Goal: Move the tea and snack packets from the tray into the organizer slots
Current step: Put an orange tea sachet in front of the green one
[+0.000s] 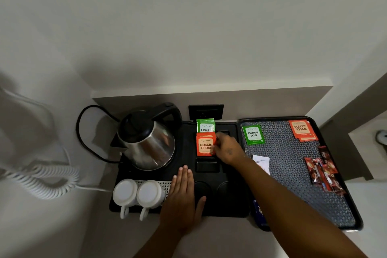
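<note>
The black organizer [228,205] holds a green Premium tea packet [205,126] upright in a back slot and orange Classic Assam packets [204,145] upright in the slot in front of it. My right hand [227,150] pinches the right edge of the orange packets. My left hand [183,191] lies flat and open on the organizer's front part. On the patterned tray [293,165] to the right lie a green Premium Green packet [253,134], orange Classic Assam packets [301,130], red snack sachets [323,170] and a white packet [262,162] partly hidden by my forearm.
A steel kettle [147,142] with a black cord stands on the organizer's left. Two white cups [138,194] sit upside down at its front left. A wall socket [206,111] is behind. A coiled white cord [41,178] lies left. A dark blue item [259,211] sits at the tray's near edge.
</note>
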